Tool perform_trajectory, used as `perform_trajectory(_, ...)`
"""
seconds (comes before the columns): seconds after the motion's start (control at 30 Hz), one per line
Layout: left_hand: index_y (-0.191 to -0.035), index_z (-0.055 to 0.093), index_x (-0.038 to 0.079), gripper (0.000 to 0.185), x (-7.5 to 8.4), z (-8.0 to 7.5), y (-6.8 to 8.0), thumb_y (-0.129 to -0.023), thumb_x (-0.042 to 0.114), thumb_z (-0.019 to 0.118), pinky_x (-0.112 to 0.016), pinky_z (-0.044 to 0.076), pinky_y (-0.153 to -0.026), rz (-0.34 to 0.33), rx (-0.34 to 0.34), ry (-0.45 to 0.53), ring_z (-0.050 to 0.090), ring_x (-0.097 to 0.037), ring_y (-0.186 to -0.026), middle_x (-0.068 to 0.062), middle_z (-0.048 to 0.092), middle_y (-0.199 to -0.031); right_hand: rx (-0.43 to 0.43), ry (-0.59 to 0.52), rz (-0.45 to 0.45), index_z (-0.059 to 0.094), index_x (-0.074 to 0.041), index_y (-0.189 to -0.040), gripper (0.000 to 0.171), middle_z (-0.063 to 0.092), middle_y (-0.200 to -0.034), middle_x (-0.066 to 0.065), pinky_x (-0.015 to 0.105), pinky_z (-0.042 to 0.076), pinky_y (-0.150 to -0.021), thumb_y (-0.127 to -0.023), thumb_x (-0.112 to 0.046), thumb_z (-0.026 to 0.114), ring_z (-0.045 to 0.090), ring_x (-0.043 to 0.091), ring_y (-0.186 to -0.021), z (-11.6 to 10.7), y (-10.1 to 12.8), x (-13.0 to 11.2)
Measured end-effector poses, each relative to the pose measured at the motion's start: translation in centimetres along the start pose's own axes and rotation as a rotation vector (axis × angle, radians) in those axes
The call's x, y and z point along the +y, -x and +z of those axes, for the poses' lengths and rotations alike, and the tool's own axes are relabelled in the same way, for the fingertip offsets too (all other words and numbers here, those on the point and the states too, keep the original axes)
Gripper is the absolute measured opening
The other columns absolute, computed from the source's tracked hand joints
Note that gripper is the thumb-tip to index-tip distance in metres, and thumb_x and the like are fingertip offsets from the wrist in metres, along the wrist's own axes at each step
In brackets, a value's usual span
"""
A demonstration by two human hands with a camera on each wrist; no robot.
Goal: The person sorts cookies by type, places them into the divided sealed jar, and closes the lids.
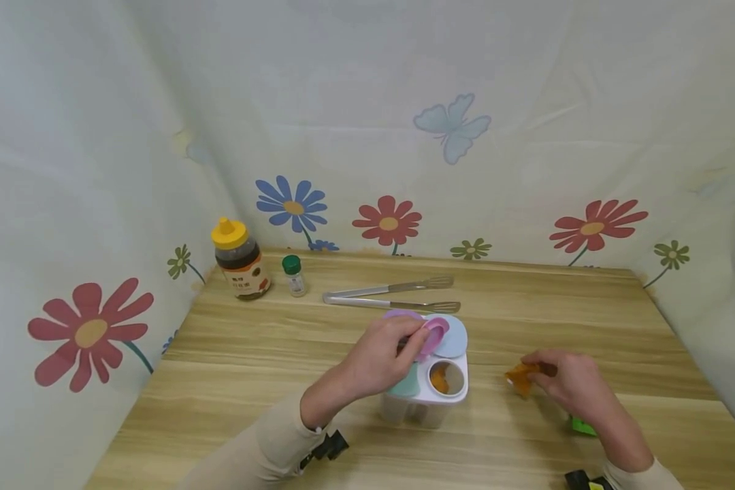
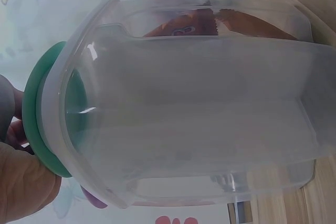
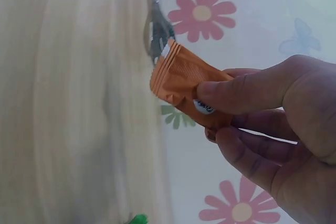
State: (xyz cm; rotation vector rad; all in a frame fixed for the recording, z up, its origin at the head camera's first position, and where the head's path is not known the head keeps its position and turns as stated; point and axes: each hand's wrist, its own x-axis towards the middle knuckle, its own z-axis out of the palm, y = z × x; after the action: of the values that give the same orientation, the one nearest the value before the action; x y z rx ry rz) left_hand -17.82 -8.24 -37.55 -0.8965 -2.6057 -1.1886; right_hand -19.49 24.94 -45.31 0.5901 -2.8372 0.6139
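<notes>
My left hand pinches a pink lid above a plastic container with several compartments. Purple, light blue and green lids cover other compartments; the front right one is uncovered, with an orange packet inside. In the left wrist view, orange packets show through the clear wall. To the right of the container, my right hand holds an orange wrapped packet between thumb and fingers, just above the table. Its sealed, crimped end points away from the hand.
Beneath the right forearm lies a green packet, partly hidden. Metal tongs lie behind the container. A yellow-capped jar and a small green-capped bottle stand at the back left. A flowered curtain hangs around the wooden table.
</notes>
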Motion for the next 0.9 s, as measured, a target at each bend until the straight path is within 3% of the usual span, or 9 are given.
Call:
perform_trajectory(0.23,-0.073,0.061,0.011,0.030,0.1,0.0,0.0,-0.101,0.020,0.054,-0.016,0.042,-0.055,0.005,0.013,0.002,0.047,-0.008,-0.067,0.006,0.052,-0.069,0.092,-0.033,-0.063,0.077,-0.014,-0.090,0.023,0.075,-0.088,0.002,0.021,0.051,-0.054,-0.071,-0.002,0.083,0.065,0.008,-0.070,-1.0,-0.2,-1.5)
perform_trajectory(0.57,-0.073,0.061,0.010,0.030,0.0,0.2,0.0,-0.100,0.019,0.054,-0.016,0.045,-0.058,0.023,0.034,-0.002,0.050,-0.008,-0.070,0.005,0.056,-0.072,0.200,-0.021,-0.201,0.077,-0.014,-0.096,0.030,0.075,-0.094,0.001,0.033,0.057,-0.060,-0.070,-0.002,0.084,0.069,0.016,-0.078,-2.3,-0.5,-3.3)
perform_trajectory(0.8,-0.076,0.065,0.010,0.027,0.1,0.1,-0.1,-0.100,0.019,0.054,-0.017,0.046,-0.060,0.035,0.043,-0.009,0.051,-0.008,-0.073,0.005,0.060,-0.076,0.235,-0.109,-0.244,0.077,-0.015,-0.100,0.037,0.074,-0.095,-0.003,0.005,0.048,-0.069,-0.067,0.001,0.085,0.070,0.013,-0.079,-3.4,-0.5,-4.8)
perform_trajectory(0.9,-0.078,0.066,0.010,0.027,0.0,0.1,-0.1,-0.100,0.020,0.054,-0.016,0.047,-0.060,0.028,0.038,-0.009,0.051,-0.008,-0.074,0.005,0.060,-0.078,0.257,-0.141,-0.265,0.077,-0.015,-0.100,0.039,0.074,-0.095,-0.003,0.005,0.048,-0.071,-0.066,0.002,0.085,0.070,0.013,-0.079,-3.8,-0.5,-5.5)
